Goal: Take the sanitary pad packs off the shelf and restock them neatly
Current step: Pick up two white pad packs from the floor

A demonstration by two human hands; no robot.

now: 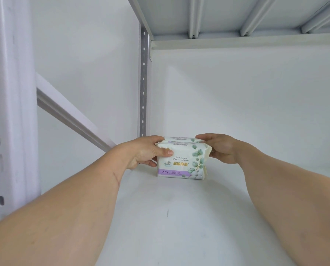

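Sanitary pad packs (181, 160) stand upright on the white shelf board (170, 217), far back near the rear wall and just to the right of the perforated grey post (143, 83). To the left of the packs, the left hand (143, 152) grips their left end, thumb across the front and fingers curled over the top. To their right, the right hand (220, 148) pinches the right end, fingers on top and thumb low.

I see 2 bare forearms extended forward. My left hand (144, 150) is curled, thumb in front; my right hand (220, 147) is curled opposite, both gripping.
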